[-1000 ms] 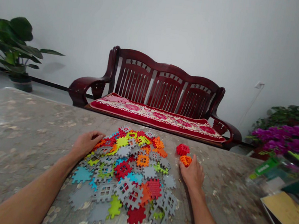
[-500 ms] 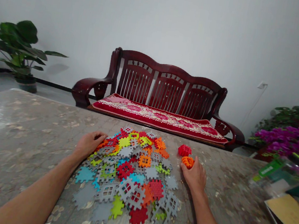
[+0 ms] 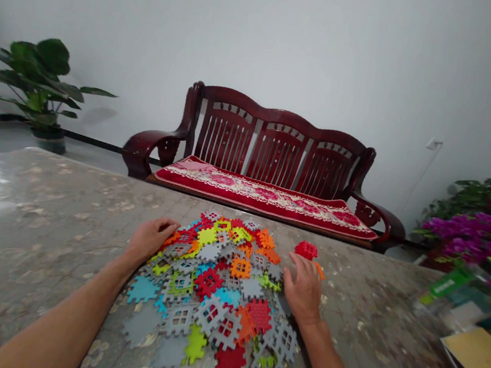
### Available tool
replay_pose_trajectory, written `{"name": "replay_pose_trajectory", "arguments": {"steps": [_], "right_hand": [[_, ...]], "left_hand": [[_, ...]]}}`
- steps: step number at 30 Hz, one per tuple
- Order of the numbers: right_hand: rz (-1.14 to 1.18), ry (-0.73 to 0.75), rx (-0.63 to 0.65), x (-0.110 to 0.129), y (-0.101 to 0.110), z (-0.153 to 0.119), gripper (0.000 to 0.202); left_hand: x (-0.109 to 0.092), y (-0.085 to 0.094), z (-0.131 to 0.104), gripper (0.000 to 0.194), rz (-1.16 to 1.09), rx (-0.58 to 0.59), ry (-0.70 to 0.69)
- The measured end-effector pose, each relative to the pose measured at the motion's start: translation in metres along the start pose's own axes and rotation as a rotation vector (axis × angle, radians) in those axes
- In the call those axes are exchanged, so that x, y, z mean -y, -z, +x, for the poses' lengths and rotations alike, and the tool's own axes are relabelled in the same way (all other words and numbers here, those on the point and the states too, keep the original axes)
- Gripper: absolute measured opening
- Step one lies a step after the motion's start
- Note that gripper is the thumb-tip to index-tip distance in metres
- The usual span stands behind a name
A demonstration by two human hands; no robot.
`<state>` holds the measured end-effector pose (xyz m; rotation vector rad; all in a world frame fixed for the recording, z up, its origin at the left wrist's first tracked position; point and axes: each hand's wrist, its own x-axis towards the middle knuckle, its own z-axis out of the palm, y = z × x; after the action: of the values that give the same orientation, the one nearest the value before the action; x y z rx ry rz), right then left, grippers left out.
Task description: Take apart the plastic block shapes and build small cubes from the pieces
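Observation:
Many flat, notched plastic pieces lie heaped on the table [image 3: 85, 209]; among them are a grey piece [image 3: 179, 317], a dark red piece [image 3: 230, 362] and an orange window piece [image 3: 240, 267]. My left hand [image 3: 154, 238] rests at the heap's left edge, fingers bent together by orange pieces; what they may hold is hidden. At the heap's right side my right hand [image 3: 304, 288] has its fingers apart and holds nothing. Just beyond it sit a red assembled block [image 3: 306, 250] and an orange one [image 3: 319, 271], partly hidden behind the fingers.
A dark wooden bench [image 3: 278, 152] with a red patterned cover [image 3: 266, 195] stands behind the table. On the right are a clear container [image 3: 462, 308], a yellowish pad [image 3: 482, 361] and purple flowers [image 3: 478, 234]. A potted plant [image 3: 43, 86] stands at the left.
My right hand has let go of the orange block and moved left to the heap's edge, fingers opened. My left hand stays in place; the view has shifted slightly.

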<state>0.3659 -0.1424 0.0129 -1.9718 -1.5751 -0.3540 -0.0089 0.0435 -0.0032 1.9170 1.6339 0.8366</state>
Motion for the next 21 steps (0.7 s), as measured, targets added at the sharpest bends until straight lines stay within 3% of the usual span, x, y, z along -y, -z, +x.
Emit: {"name": "replay_pose_trajectory", "arguments": {"steps": [4, 10, 15, 21], "right_hand": [[0.095, 0.023, 0.133, 0.016, -0.009, 0.013, 0.039], [0.128, -0.173, 0.240, 0.027, -0.029, 0.054, 0.046], [-0.061, -0.259, 0.374, 0.039, -0.040, 0.080, 0.051], [-0.212, -0.224, 0.428, 0.048, -0.044, 0.091, 0.043]], "left_hand": [[-0.001, 0.000, 0.000, 0.042, 0.007, 0.002, -0.002], [-0.004, 0.002, -0.002, 0.039, -0.005, -0.012, -0.020], [-0.007, 0.003, -0.004, 0.038, -0.009, -0.014, -0.003], [-0.007, 0.002, -0.003, 0.037, 0.004, -0.014, -0.006]]}}
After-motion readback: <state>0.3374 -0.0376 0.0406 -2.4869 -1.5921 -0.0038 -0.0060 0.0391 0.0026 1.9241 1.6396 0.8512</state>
